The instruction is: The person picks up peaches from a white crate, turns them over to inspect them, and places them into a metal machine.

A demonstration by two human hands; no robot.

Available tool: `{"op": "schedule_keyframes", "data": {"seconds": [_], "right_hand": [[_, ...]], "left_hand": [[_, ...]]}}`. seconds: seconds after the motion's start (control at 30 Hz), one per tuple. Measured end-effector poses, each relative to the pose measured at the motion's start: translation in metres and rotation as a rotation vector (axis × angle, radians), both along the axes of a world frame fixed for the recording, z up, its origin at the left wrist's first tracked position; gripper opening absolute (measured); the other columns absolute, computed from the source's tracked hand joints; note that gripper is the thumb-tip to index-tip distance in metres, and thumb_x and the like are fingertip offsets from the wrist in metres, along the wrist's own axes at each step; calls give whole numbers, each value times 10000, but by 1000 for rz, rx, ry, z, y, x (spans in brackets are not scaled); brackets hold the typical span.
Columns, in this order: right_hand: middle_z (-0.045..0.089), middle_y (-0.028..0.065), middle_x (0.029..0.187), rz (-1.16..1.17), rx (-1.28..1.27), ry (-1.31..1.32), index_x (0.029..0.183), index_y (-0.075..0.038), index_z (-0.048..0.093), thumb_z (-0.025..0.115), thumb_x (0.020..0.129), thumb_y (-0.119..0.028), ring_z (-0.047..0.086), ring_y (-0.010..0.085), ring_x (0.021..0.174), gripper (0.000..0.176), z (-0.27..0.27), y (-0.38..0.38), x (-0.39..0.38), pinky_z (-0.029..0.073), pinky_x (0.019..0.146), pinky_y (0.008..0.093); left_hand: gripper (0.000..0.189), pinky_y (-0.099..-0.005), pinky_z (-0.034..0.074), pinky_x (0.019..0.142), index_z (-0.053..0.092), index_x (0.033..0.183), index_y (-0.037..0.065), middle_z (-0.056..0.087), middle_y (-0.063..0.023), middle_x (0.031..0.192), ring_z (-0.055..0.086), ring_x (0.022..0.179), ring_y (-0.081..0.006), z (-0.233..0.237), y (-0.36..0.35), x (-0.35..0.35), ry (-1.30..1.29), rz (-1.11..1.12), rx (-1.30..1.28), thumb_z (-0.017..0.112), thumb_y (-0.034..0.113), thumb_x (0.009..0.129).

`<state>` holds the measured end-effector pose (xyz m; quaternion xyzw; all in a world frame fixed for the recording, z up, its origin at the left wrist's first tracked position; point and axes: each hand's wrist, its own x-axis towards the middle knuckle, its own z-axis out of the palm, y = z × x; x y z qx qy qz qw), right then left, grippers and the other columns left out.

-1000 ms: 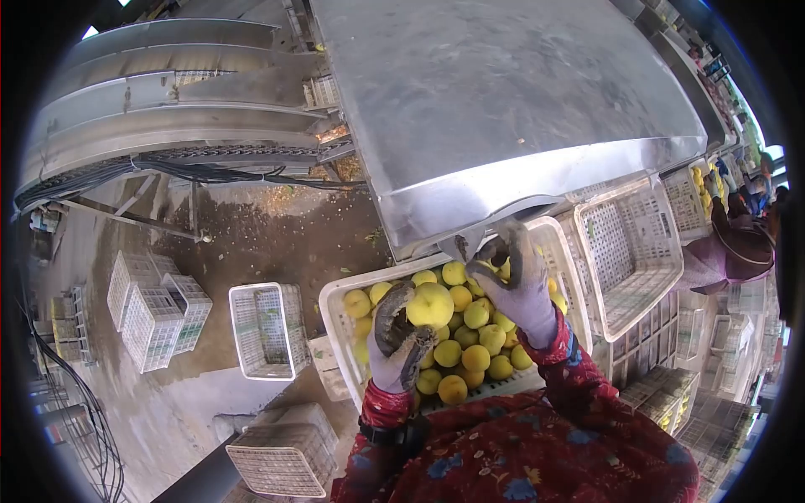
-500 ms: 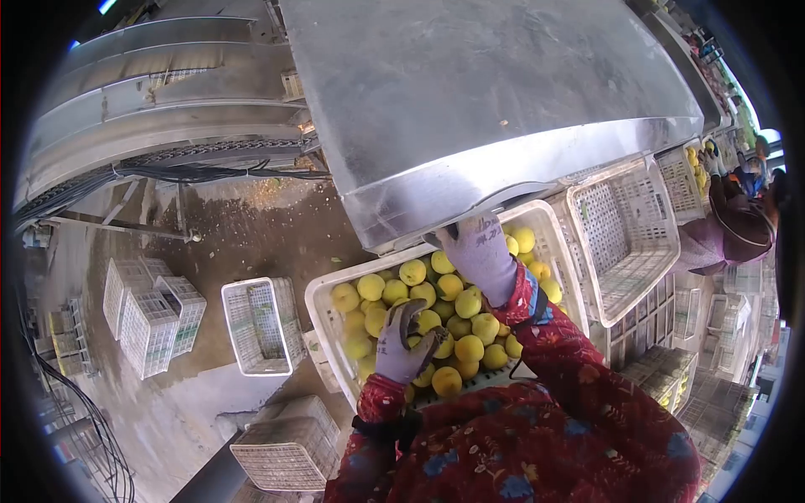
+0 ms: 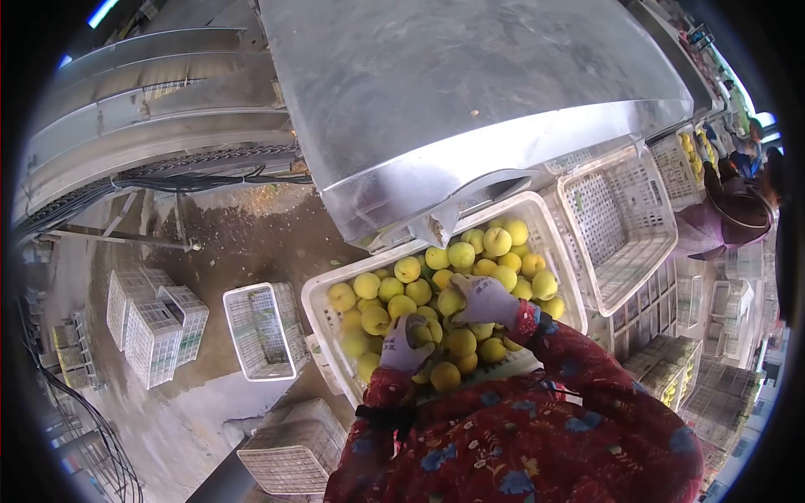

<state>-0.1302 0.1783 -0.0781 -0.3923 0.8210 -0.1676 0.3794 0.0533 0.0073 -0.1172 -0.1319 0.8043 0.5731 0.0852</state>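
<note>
A white plastic crate (image 3: pixel 317 314) full of yellow peaches (image 3: pixel 407 269) stands in front of me. My left hand (image 3: pixel 404 348), in a light glove with dark fingertips, closes around a yellow peach (image 3: pixel 428 332) near the front of the pile. Just beyond it, my right hand (image 3: pixel 488 302), gloved alike, has its fingers curled round another peach (image 3: pixel 450 302). The two hands are close together but apart. Peaches fill both ends of the crate, and the fingertips of both hands are partly hidden by fruit.
A grey metal machine top (image 3: pixel 486 75) with a small chute (image 3: pixel 440 220) overhangs the crate's far edge. A white crate (image 3: pixel 619 226) adjoins on the right. More crates (image 3: pixel 267 329) stand on the floor at left. Another person (image 3: pixel 729 214) works at far right.
My right hand has come from the machine's edge down and back onto the peaches. The chute and several peaches it covered now show. My left hand has closed round a peach.
</note>
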Motion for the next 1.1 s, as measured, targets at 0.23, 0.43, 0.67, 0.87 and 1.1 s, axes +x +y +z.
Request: {"op": "schedule_keyframes", "data": {"seconds": [0.23,0.43,0.67,0.87,1.1], "right_hand": [[520,146,1386,-83,-600,-94,1464,-69,425,801,730,-140,559,323,1225,827,91,-6,16,457,1045,440],[570,161,1323,-392,-719,-18,1333,-33,503,845,725,-115,568,322,1221,702,101,-18,29,467,1028,386],[588,191,1240,-349,-763,259,1304,-23,526,854,730,-152,591,361,1138,674,112,-35,15,497,949,417],[585,203,1179,-460,-660,582,1243,18,552,792,778,-181,536,413,1123,560,90,-68,-19,448,935,483],[546,193,1216,-459,-724,607,1282,-10,520,806,761,-300,479,419,1149,661,99,-56,-40,377,972,541]], "left_hand": [[620,-386,551,943,455,1356,24,513,-134,1330,566,1196,-269,43,-21,9,185,593,1074,727,-36,802],[678,-397,552,957,441,1372,15,502,-148,1362,552,1227,-281,72,-21,-7,350,523,1025,739,-70,769],[708,-408,564,942,428,1395,4,504,-154,1377,561,1225,-291,76,-29,-21,422,525,987,745,-75,767],[693,-376,571,917,405,1427,-16,514,-150,1365,575,1207,-283,92,-39,-37,400,528,1042,719,-53,810],[679,-329,571,860,407,1444,-29,523,-150,1367,589,1171,-235,118,-34,-54,347,598,868,692,-66,830]]}}
